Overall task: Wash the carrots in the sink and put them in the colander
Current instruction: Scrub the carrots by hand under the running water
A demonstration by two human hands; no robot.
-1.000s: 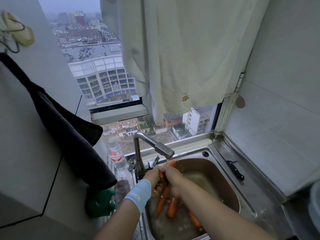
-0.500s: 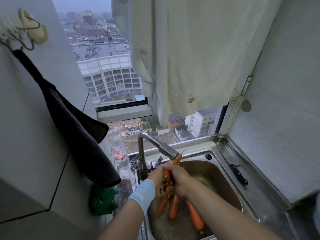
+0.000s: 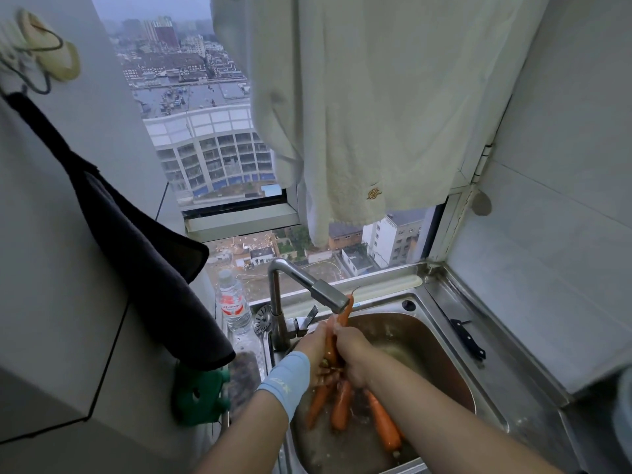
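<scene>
Both hands hold one orange carrot point(image 3: 344, 311) upright under the tap spout point(image 3: 326, 295) over the steel sink point(image 3: 441, 357). My left hand point(image 3: 313, 350), with a light blue wristband, grips its lower part. My right hand point(image 3: 352, 350) is wrapped round the carrot just beside it. The carrot's thin tip pokes up past the spout. Three more carrots point(image 3: 381, 422) lie in the water in the basin below my hands. No colander shows in this view.
A water bottle point(image 3: 234, 304) and a round metal strainer point(image 3: 262, 319) stand left of the tap. A black-handled knife point(image 3: 466, 338) lies on the drainboard at right. A dark cloth point(image 3: 143, 254) hangs at left above a green object point(image 3: 200, 395). A white towel point(image 3: 359, 107) hangs over the window.
The carrot in my hands has risen, so its tip now sticks up past the spout. The camera has tilted down and left a little.
</scene>
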